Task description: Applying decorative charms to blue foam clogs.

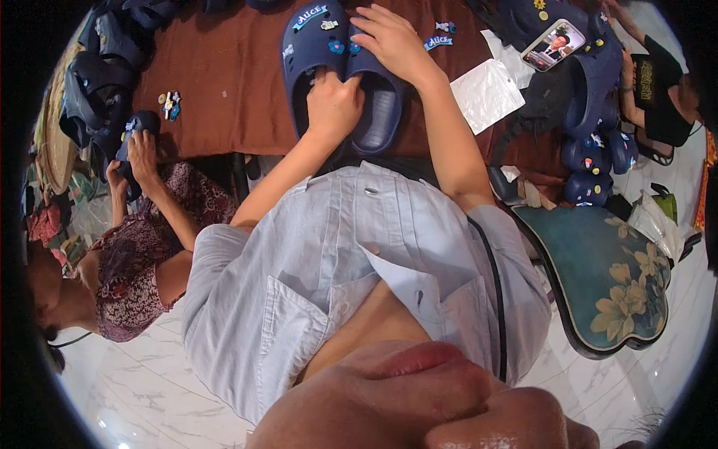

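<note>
Left hand: on the left hand [335, 106], fingers go down into the opening of the left clog [308, 57]; fingertips hidden, can't tell if they pinch anything.
Right hand: the right hand [390, 46] lies palm down over the toe of the right clog [380, 108], fingers stretched out, not curled round it.
Clog pair: navy, side by side, at the middle of the tabletop's near edge, heels toward the person; charms on both toes.
Tabletop: brown cloth [217, 71] over it.
Loose charms: charm group [170, 106] near the tabletop's near left corner; blue lettered charm [438, 43] just right of the right hand.
Right side of tabletop: white plastic pouch [486, 97]; phone [554, 45] with a person on screen; more navy clogs [587, 93] along the right edge.
Left side of tabletop: dark clogs [96, 82] piled at the left edge.
Co-worker, left: patterned top [138, 280], both hands on a small navy clog [142, 122].
By right near corner: teal flowered cushion [598, 262].
</note>
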The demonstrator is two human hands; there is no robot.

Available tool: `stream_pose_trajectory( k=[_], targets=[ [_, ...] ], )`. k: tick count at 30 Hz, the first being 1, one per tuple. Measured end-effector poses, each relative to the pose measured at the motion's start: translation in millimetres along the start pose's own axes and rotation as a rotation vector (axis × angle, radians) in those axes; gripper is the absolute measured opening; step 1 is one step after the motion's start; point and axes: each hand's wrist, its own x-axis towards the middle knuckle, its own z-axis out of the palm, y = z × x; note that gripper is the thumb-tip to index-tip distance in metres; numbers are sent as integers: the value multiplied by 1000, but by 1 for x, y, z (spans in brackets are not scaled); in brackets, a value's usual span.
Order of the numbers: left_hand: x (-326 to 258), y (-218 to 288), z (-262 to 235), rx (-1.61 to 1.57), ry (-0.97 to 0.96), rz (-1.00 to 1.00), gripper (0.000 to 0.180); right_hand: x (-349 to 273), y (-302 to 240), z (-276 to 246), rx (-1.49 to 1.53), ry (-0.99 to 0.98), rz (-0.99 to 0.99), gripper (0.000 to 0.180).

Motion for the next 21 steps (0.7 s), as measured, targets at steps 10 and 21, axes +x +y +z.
stream_pose_trajectory(
  k=[10, 21],
  targets=[
    [-2, 1, -1, -16, -23, -3, 20, -8, -12, -15, 194, -28, -61, 16],
    [-3, -3, 1, -27, -2, -9, 25, -35, -19, -20, 479, 292, 239, 7]
  ],
)
